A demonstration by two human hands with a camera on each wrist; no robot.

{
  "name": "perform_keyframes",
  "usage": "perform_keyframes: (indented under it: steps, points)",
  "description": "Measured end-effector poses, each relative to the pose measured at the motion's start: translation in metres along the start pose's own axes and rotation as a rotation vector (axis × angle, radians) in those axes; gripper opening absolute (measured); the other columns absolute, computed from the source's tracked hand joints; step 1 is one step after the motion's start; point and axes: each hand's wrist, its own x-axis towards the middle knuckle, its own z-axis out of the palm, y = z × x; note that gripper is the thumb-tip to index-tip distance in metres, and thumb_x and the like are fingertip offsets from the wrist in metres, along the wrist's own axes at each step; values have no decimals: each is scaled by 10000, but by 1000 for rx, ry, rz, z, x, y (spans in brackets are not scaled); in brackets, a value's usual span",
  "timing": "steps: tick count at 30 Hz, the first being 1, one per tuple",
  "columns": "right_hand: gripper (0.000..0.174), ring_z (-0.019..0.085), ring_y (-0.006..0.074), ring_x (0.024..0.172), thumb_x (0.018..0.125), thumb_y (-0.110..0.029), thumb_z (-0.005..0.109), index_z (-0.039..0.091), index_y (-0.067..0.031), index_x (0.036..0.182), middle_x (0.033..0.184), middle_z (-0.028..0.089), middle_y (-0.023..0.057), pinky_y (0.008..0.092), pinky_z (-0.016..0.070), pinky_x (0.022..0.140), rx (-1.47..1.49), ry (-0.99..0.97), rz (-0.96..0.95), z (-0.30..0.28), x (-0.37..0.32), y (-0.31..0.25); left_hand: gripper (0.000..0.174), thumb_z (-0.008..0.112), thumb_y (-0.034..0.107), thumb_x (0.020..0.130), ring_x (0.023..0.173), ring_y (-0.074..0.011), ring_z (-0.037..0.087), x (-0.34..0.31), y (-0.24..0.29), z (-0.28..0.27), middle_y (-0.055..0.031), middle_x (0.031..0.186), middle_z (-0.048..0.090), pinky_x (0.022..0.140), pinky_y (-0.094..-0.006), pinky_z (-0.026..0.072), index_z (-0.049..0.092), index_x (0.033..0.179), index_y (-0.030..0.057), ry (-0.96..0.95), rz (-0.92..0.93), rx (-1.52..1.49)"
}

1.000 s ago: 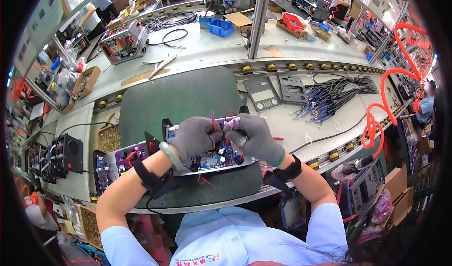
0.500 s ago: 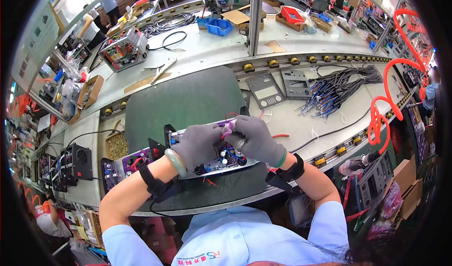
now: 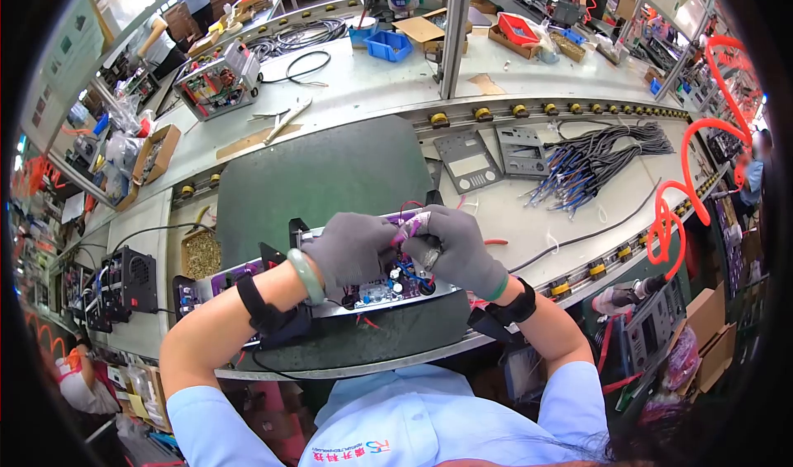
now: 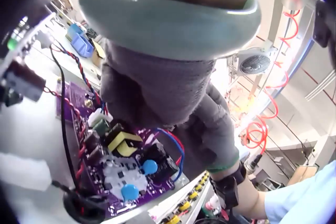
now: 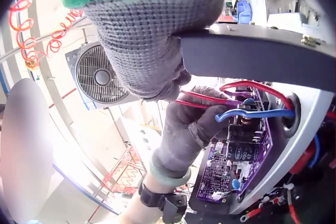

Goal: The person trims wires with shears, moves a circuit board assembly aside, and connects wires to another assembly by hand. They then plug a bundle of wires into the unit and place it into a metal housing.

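Observation:
Both hands wear grey knit gloves and meet fingertip to fingertip over purple circuit boards [image 4: 113, 176] in an open metal chassis [image 3: 388, 303]. My left hand [image 3: 351, 248] has its fingers curled around thin wires, its fingertips partly hidden in the head view. My right hand [image 3: 462, 248] pinches the wires from the other side, a purple wire [image 3: 406, 229] showing between the two hands. In the right wrist view, red wires [image 5: 202, 99] run from the right fingertips past the left fingers. A blue wire [image 5: 257, 113] enters a grommeted hole in the chassis wall.
The chassis stands on a dark green mat [image 3: 322, 170]. Behind the right hand lie grey front panels [image 3: 468, 161] and a bundle of black cables [image 3: 603, 157]. A box of small screws [image 3: 202, 254] sits at the left. A red coiled hose [image 3: 686, 190] hangs at the right.
A purple wire end that stuck up above the left fingers is no longer seen there. The hands have drawn closer together over the same spot on the board.

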Motion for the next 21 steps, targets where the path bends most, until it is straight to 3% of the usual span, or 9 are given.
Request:
perform_keyframes:
  steps: [2, 3, 6, 10, 12, 13, 16, 20, 21]
  points:
    - [145, 659, 245, 691, 806, -28, 763, 706, -27, 939, 806, 652, 116, 336, 526, 624, 7, 3, 28, 0, 2, 2, 233, 708, 215, 813, 795, -362, 677, 2, 10, 2, -117, 848, 686, 696, -443, 539, 662, 1036, 163, 72, 70, 111]
    - [141, 648, 233, 681, 810, -31, 765, 706, -22, 938, 795, 645, 111, 332, 523, 620, 3, 7, 53, 1, 1, 2, 268, 705, 193, 811, 813, -360, 679, 5, 17, -5, -103, 875, 685, 703, -453, 543, 643, 1070, 168, -30, 7, 176]
    - [138, 629, 206, 672, 818, -38, 769, 710, -14, 940, 781, 635, 101, 321, 513, 616, 4, 6, 35, -1, 1, -2, 268, 672, 177, 836, 815, -368, 688, 5, 13, -11, -123, 865, 687, 682, -480, 537, 660, 1104, 178, -66, 47, 137]
    - [137, 630, 177, 660, 821, -36, 770, 716, -11, 944, 790, 642, 96, 300, 509, 610, -63, -34, 60, -8, -2, -3, 211, 735, 215, 839, 791, -358, 679, 10, 8, -15, -108, 871, 690, 726, -446, 548, 681, 1021, 124, -123, -45, 79]
    - [127, 632, 143, 649, 829, -36, 766, 720, -12, 945, 797, 652, 84, 274, 506, 608, 40, 93, 129, -13, -7, -11, 227, 765, 183, 855, 759, -242, 678, 7, 12, -25, -61, 861, 710, 743, -374, 540, 708, 1059, 99, 56, 117, -262]
    - [114, 634, 116, 644, 837, -31, 758, 717, -9, 940, 806, 660, 77, 268, 513, 602, -66, 126, 84, -16, -11, -11, 228, 765, 132, 876, 816, -110, 618, 8, 26, -35, 5, 886, 692, 774, -308, 512, 717, 1090, 67, -131, -102, -837]
    - [101, 633, 112, 648, 843, -38, 754, 718, -12, 933, 803, 659, 75, 274, 516, 601, -128, 132, 143, -26, -15, -20, 162, 740, 126, 912, 881, -53, 570, 25, 18, -12, 31, 908, 664, 807, -273, 490, 729, 1050, 43, -143, -53, -801]
    - [195, 650, 223, 638, 796, -72, 774, 724, -69, 984, 831, 668, 89, 317, 521, 595, -293, 15, 47, -46, -21, -5, 101, 736, 115, 909, 880, -85, 582, 31, 21, 6, -22, 911, 664, 803, -281, 489, 731, 969, 34, -77, 0, -884]
    - [218, 661, 279, 687, 783, -81, 759, 728, -101, 998, 847, 672, 85, 358, 534, 626, -478, -18, -115, -47, -12, -15, 93, 753, 111, 873, 835, -147, 646, 29, 22, 2, -56, 870, 688, 813, -305, 504, 743, 961, 82, -31, -35, -783]
